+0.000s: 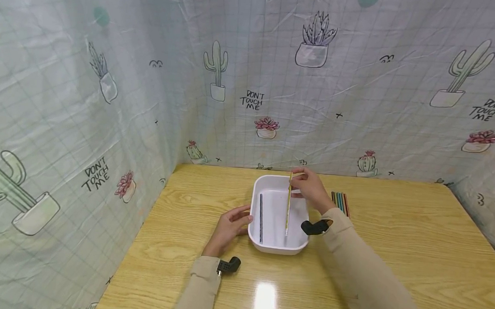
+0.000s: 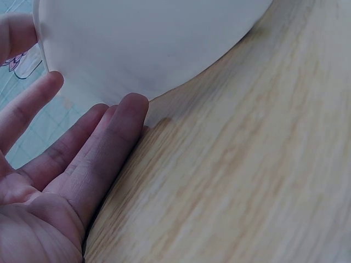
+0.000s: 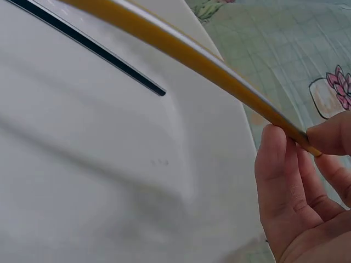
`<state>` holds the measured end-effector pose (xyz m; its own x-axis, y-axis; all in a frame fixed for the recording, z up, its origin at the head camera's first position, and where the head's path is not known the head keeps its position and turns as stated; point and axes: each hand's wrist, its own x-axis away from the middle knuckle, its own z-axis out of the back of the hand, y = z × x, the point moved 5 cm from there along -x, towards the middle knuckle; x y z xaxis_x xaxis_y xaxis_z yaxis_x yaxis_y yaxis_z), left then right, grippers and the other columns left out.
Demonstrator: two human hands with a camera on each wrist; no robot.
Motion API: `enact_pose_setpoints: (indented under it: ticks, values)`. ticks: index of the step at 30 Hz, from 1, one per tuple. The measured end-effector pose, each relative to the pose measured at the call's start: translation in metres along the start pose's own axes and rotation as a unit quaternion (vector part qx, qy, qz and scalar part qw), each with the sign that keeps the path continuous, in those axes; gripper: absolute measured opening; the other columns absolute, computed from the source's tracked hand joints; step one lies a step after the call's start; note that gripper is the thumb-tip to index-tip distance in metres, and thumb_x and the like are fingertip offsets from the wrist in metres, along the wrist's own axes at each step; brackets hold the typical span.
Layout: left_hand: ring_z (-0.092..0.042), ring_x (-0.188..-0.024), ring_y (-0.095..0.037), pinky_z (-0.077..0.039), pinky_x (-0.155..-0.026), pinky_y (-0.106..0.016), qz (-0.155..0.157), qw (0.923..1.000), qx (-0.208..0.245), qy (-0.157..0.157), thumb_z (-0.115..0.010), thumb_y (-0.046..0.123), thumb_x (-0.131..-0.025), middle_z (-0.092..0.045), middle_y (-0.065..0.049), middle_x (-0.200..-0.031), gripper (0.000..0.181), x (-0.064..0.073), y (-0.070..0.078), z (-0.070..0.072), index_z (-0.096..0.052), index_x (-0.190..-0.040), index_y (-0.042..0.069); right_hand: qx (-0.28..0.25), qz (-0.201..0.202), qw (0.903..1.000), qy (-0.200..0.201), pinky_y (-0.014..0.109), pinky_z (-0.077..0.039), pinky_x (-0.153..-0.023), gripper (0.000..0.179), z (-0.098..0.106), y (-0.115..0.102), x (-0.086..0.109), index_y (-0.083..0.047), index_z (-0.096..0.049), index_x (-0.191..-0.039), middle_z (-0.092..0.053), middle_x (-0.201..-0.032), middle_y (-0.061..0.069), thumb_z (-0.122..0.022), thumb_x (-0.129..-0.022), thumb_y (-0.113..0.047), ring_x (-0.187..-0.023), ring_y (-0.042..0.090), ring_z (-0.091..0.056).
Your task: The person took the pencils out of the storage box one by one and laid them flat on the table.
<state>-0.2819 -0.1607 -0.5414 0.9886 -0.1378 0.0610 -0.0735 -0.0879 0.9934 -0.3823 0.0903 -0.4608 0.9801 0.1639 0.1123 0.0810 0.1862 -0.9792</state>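
Observation:
A yellow pencil (image 1: 288,206) with a silvery stripe slants over the white plastic tray (image 1: 272,247). My right hand (image 1: 309,186) pinches its far end between thumb and fingertips, seen close in the right wrist view with the pencil (image 3: 219,75). Inside the tray, along its left side, lies a dark pencil (image 1: 261,218) with a pale stripe. My left hand (image 1: 229,228) touches the tray's left side with fairly straight fingers (image 2: 101,148); the tray's outer wall (image 2: 153,44) fills the top of the left wrist view.
Several coloured pencils (image 1: 340,203) lie side by side on the wooden table (image 1: 406,244), just right of the tray and partly behind my right forearm. A patterned cloth (image 1: 344,94) hangs behind the table and on its left.

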Motion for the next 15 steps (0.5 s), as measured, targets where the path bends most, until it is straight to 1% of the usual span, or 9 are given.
enact_pose_setpoints:
  ticks: [7, 13, 15]
  values:
    - [-0.069, -0.108, -0.018, -0.065, -0.091, -0.039, 0.0, 1.0, -0.001, 0.003, -0.072, 0.017, -0.097, -0.061, -0.023, -0.137, 0.046, -0.001, -0.001, 0.001, -0.061, -0.141, 0.009, 0.006, 0.004, 0.9999, 0.015, 0.035, -0.066, -0.078, 0.042, 0.02, -0.003, 0.007, -0.007, -0.051, -0.143, -0.054, -0.112, 0.009, -0.06, -0.102, -0.01, -0.092, 0.02, -0.064]
    - [-0.068, -0.111, -0.021, -0.065, -0.091, -0.039, 0.004, 1.0, -0.007, 0.003, -0.072, 0.017, -0.097, -0.062, -0.021, -0.138, 0.046, -0.001, -0.001, 0.001, -0.062, -0.141, 0.012, 0.009, 0.005, 0.9998, 0.019, 0.039, -0.066, -0.084, 0.043, 0.038, -0.002, 0.011, -0.007, -0.048, -0.146, -0.055, -0.116, 0.011, -0.057, -0.104, -0.012, -0.096, 0.02, -0.063]
    - [-0.068, -0.113, -0.022, -0.065, -0.092, -0.039, 0.002, 0.9999, -0.01, 0.003, -0.072, 0.017, -0.097, -0.061, -0.022, -0.138, 0.046, 0.0, 0.0, 0.001, -0.061, -0.142, 0.011, 0.014, 0.005, 0.9997, 0.021, 0.041, -0.065, -0.088, 0.043, 0.044, -0.003, 0.013, -0.008, -0.048, -0.147, -0.055, -0.118, 0.011, -0.056, -0.105, -0.014, -0.098, 0.02, -0.062]
